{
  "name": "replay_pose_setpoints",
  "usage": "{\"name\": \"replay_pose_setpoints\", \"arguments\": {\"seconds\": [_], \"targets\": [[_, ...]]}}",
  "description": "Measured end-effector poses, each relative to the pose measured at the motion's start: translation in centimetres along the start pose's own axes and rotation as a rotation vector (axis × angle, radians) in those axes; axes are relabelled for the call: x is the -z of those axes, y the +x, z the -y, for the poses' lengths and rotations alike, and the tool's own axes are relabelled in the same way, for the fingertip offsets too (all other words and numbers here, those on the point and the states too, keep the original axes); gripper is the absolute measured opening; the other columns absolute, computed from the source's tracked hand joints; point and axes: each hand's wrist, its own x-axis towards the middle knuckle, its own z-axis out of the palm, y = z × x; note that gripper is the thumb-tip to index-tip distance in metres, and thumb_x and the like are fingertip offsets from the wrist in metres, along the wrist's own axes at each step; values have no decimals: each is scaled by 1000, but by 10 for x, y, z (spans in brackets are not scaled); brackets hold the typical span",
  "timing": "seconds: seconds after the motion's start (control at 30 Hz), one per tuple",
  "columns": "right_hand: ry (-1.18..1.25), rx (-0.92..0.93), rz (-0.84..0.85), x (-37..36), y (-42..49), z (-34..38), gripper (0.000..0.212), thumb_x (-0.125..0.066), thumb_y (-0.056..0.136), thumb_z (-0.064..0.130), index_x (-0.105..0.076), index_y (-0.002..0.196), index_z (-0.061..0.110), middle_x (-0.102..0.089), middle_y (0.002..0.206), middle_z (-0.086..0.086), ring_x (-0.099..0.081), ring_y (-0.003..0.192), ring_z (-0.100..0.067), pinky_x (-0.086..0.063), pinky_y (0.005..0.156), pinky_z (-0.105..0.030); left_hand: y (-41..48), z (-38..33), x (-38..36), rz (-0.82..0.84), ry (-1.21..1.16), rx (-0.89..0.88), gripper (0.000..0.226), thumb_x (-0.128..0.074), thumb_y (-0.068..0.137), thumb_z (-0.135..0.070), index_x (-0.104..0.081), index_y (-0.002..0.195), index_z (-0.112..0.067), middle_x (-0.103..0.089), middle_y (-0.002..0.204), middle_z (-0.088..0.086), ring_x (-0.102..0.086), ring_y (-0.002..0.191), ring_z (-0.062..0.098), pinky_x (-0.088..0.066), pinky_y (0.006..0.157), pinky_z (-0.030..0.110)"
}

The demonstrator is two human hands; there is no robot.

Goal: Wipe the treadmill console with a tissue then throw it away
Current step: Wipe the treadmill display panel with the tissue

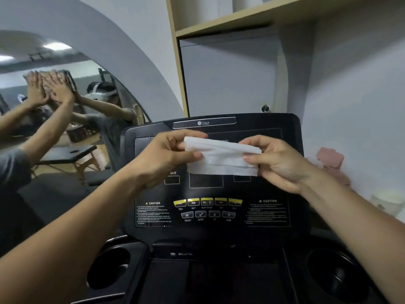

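Grey walls and a pale wooden shelf (241, 20) stand behind a black treadmill console (214, 194), whose lower panel carries a row of yellow buttons (207, 202), darker keys beneath them and caution labels at either side. Both hands are raised in front of the console's upper display, with a folded white tissue (222, 157) stretched between them. At the tissue's left end, the left hand (166, 154) pinches it between thumb and curled fingers; at its right end, the right hand (276, 160) grips it the same way. Whether the tissue touches the screen cannot be told. Round cup holders (335, 275) flank the dark tray below. On the left, an arched mirror (65, 110) reflects a person with raised hands.
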Motion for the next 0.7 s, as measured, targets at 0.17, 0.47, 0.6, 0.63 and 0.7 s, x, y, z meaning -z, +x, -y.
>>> {"name": "replay_pose_setpoints", "arguments": {"seconds": [0.17,0.47,0.6,0.63,0.7], "targets": [[33,-49,29,6,5,-2,34,-56,82,-8,-69,61,16,-68,116,-15,-65,108,-31,-58,81,-43,8,6,0,-38,88,-34,31,-63,83,10,-81,85,-16,-77,98,8,-72,95,21,-58,83,29],[-317,-30,-70,-1,15,5,29,-68,67,16,-69,77,-11,-66,98,-24,-67,91,-28,-57,74,-38,6,24,28,53,271,-56,31,-58,82,2,-81,81,-19,-76,98,6,-66,99,36,-49,91,49],[-865,192,-115,-30,28,5,11,-79,74,12,-71,79,15,-66,73,9,-56,61,-2,-44,60,-18,-2,32,31,51,142,-31,18,-66,80,-3,-80,79,-15,-76,99,7,-67,93,29,-51,83,40],[-917,217,-107,-37,32,5,20,-79,73,8,-68,85,20,-65,77,10,-57,62,-3,-46,59,-20,-3,36,31,94,134,-16,21,-67,81,4,-79,82,-14,-75,102,8,-67,91,28,-53,83,38],[-1040,258,-132,-50,40,4,33,-78,71,11,-62,95,28,-64,82,9,-57,65,-8,-48,59,-24,-4,45,29,188,144,20,27,-67,78,4,-79,93,-16,-72,103,22,-62,83,38,-52,80,44]]}}
